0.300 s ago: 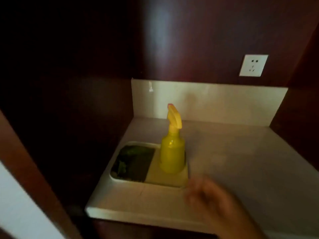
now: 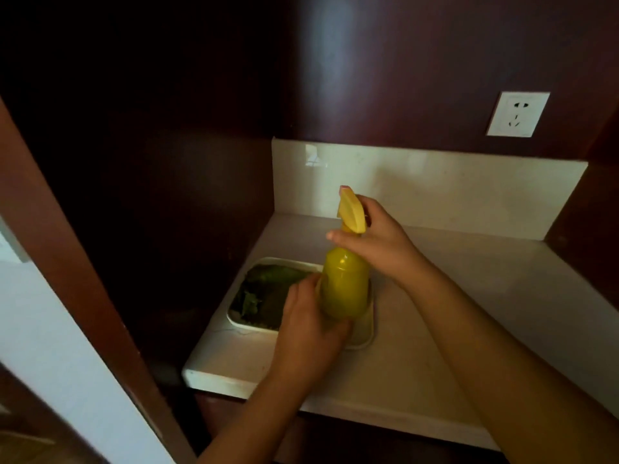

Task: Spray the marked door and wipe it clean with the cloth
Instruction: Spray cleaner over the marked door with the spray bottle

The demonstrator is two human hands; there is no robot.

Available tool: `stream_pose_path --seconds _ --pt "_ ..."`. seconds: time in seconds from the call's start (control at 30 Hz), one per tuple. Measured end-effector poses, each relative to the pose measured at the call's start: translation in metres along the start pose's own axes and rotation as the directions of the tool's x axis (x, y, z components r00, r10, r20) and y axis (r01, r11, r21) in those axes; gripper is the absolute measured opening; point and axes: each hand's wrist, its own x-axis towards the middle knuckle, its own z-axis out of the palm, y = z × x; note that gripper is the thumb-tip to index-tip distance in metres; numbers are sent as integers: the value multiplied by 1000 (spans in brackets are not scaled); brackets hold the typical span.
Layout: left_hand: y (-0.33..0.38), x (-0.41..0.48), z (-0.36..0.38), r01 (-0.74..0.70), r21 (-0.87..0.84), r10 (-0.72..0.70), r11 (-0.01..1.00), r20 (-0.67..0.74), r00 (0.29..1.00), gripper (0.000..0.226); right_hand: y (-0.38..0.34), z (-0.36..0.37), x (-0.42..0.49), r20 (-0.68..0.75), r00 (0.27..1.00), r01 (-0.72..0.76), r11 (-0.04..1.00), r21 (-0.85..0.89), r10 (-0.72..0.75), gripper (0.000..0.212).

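Lighting is dim; the recess left of the spray bottle (image 2: 345, 283) is near black and nothing can be made out there. Both forearms are cut off by the lower frame edge. Nearest the camera, the left hand (image 2: 308, 326) sits at the bottle's base; its fingers (image 2: 338, 329) curl around the lower body, grasping it, and hide part of the tray's front edge. The white tray (image 2: 363, 339) rests on the pale table (image 2: 469, 329); whether the bottle's base rests in it or is raised cannot be told. Left of the bottle, in the same tray, lies the dark green cloth (image 2: 264, 296), folds indistinct. Above, the right hand (image 2: 378, 246) is closed on the bottle's neck just below the yellow trigger head, index finger extended across the front. Beyond the bottle, a white wall socket (image 2: 517, 113) is set on the dark back panel. Against the earlier frame, only one blurred hand was low in view and the bottle stood untouched; now both hands hold it.
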Motion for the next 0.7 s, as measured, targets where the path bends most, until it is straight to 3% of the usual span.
stream_pose_path --seconds 0.1,0.23,0.37,0.5,0.6,0.7 --pt "2 35 19 125 -30 -122 992 99 988 83 2 2 18 18 999 39 999 -7 -39 60" --pt "-1 54 29 135 -37 -131 990 92 987 73 10 2 12 -81 991 108 994 -19 -110 57" --pt "12 50 27 -11 -91 18 996 70 997 60 -1 -6 -16 -197 959 190 978 -89 -204 57" --pt "40 33 35 -136 -302 201 943 196 960 60 -21 -24 -65 -388 878 229 958 -175 -280 53" --pt "73 16 53 -164 -450 334 878 330 883 72 -43 -45 -113 -520 809 134 948 -290 -274 52" --pt "117 -14 69 -199 -600 545 775 476 690 76 -74 -70 -175 -671 693 -66 904 -423 -264 48"
